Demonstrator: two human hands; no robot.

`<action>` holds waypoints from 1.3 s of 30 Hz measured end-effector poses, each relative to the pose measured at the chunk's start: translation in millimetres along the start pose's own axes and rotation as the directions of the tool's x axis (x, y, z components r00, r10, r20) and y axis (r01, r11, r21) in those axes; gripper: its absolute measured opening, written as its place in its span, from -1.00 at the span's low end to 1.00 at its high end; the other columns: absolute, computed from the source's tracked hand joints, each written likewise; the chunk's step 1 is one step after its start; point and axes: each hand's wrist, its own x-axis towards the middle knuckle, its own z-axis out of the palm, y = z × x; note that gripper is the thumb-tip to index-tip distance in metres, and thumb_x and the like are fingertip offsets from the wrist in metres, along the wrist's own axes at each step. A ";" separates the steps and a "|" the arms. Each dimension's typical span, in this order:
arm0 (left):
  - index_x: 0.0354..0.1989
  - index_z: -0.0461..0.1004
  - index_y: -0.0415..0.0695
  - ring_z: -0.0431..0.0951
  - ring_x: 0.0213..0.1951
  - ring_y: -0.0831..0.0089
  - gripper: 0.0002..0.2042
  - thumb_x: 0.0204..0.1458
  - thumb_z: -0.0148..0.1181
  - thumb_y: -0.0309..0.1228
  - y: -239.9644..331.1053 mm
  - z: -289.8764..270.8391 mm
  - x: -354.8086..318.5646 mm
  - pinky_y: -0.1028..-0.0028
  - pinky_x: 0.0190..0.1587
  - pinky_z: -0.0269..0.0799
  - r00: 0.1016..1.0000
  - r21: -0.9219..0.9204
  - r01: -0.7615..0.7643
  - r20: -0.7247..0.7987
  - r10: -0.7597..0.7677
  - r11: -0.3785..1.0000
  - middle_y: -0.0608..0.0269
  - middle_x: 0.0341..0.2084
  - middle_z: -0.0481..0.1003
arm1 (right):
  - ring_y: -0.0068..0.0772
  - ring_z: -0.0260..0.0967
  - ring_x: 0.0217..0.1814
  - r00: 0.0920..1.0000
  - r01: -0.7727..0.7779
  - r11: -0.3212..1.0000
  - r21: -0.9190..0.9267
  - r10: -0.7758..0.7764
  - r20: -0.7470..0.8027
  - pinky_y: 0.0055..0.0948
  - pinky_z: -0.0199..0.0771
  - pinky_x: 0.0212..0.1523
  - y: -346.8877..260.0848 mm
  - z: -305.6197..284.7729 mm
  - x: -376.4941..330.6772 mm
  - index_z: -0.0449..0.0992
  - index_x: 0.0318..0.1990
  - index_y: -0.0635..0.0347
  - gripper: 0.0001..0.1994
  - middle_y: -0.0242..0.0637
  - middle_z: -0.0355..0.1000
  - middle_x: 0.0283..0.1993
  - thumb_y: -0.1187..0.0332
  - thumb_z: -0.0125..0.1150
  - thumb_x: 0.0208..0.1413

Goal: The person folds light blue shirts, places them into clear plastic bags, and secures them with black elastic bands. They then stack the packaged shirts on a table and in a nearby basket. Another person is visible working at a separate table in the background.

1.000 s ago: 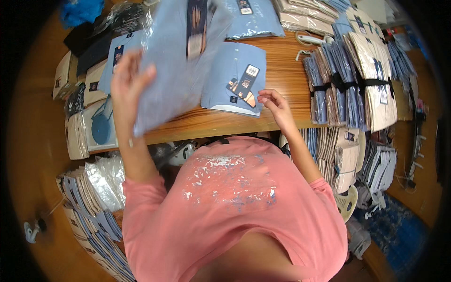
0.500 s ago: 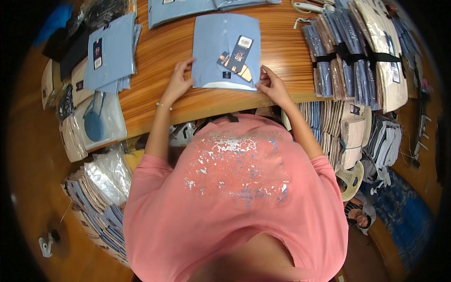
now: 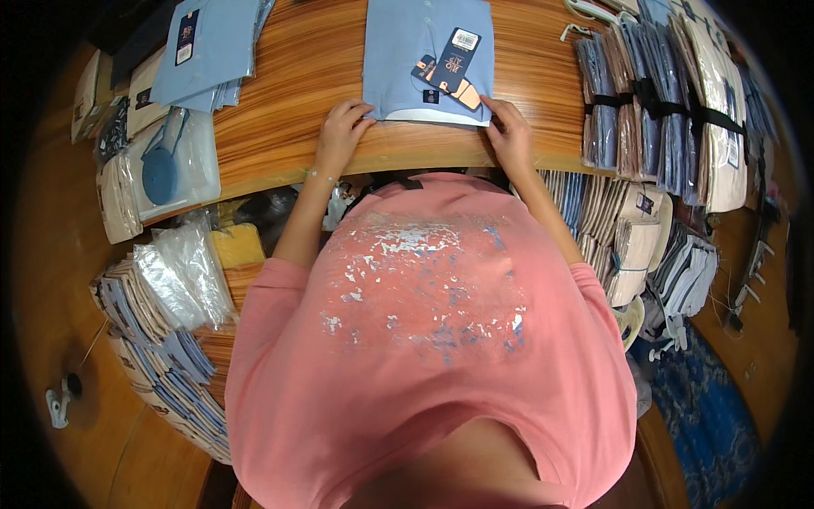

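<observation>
A folded light blue garment point(image 3: 394, 72) lies flat on the wooden table in front of me. A strip of white shows along its near edge. Dark and tan hang tags point(image 3: 455, 68) rest on its front, beside a small dark label. At the near left corner, my left hand point(image 3: 343, 134) pinches the edge between thumb and fingers. My right hand point(image 3: 510, 136) grips the near right corner in the same way, its fingertips partly hidden by the fabric.
More blue garments in clear bags point(image 3: 212, 51) are piled at the left, near a round blue tag point(image 3: 159, 176). Strapped bagged garments point(image 3: 649, 110) stand at the right. Below the tabletop are clear plastic bags point(image 3: 188, 271) and folded stacks point(image 3: 165, 373).
The view has shifted, so the table and garment sit higher in the picture. My left hand has gone from the garment's left side down to its near left corner.
</observation>
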 end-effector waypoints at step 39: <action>-0.17 0.38 -0.18 0.48 -0.28 0.56 -0.72 -0.09 0.25 -0.49 48.4 17.8 88.9 0.57 -0.19 0.38 0.865 -0.722 0.500 0.389 -0.317 0.478 0.33 -0.33 0.48 | -0.65 0.31 -0.33 0.958 -0.286 0.693 0.662 0.219 0.185 -0.63 0.26 -0.36 -53.8 21.1 79.9 0.44 -0.20 0.21 -0.71 -0.35 0.47 -0.29 0.38 0.32 -0.11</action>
